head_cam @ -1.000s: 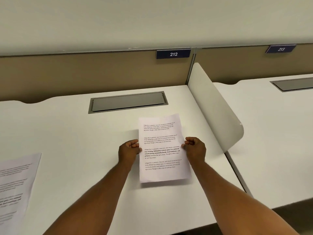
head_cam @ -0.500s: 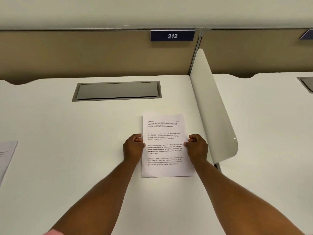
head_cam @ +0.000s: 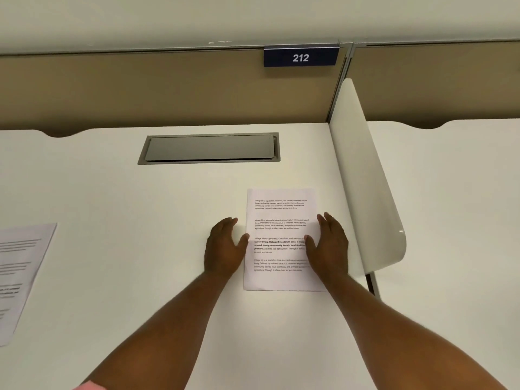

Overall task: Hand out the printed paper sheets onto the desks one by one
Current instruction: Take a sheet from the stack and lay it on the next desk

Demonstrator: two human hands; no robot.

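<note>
A printed paper sheet (head_cam: 280, 218) with several blocks of text lies flat on the white desk (head_cam: 140, 220) marked 212, near its right side. My left hand (head_cam: 223, 246) is open beside the sheet's left edge, thumb touching that edge. My right hand (head_cam: 327, 243) is open over the sheet's right edge, fingers spread, covering part of the text. Neither hand grips the sheet.
Another printed sheet (head_cam: 19, 274) lies at the desk's far left. A grey cable flap (head_cam: 209, 149) is set into the desk behind the sheet. A white curved divider (head_cam: 365, 187) separates this desk from the neighbouring desk (head_cam: 455, 220) on the right. A blue sign 212 (head_cam: 301, 57) hangs on the tan back panel.
Both hands were closed on the sheet's side edges; now they have let go and opened, and the sheet rests flat on the desk.
</note>
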